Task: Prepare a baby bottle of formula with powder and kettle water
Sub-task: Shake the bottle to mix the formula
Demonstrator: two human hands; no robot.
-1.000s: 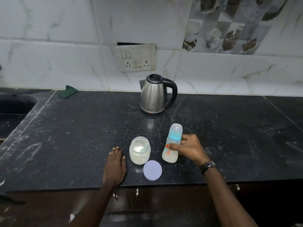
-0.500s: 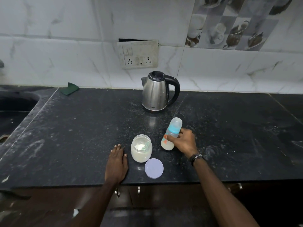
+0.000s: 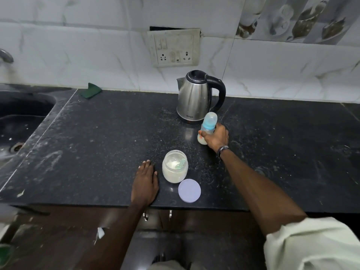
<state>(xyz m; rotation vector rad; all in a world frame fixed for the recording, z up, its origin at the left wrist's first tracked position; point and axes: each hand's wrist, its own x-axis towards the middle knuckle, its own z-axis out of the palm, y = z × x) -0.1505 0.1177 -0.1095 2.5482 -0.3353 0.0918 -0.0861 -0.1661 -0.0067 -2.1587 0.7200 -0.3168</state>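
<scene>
The right hand [image 3: 216, 138] reaches far across the countertop [image 3: 97, 143], fingers wrapped around the baby bottle [image 3: 208, 126], just near of the kettle [image 3: 195, 96]. The bottle's long axis is near vertical, capped end up, leaning slightly right. The left hand [image 3: 145, 183] lies flat, fingers straight, left of the open powder jar [image 3: 175, 166].

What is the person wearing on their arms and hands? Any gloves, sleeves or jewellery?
No gloves. Both forearms are bare. The right hand has a dark wristband or watch at the wrist, and a pale cream short sleeve covers the upper arm. The left hand shows no ring or band.
</scene>
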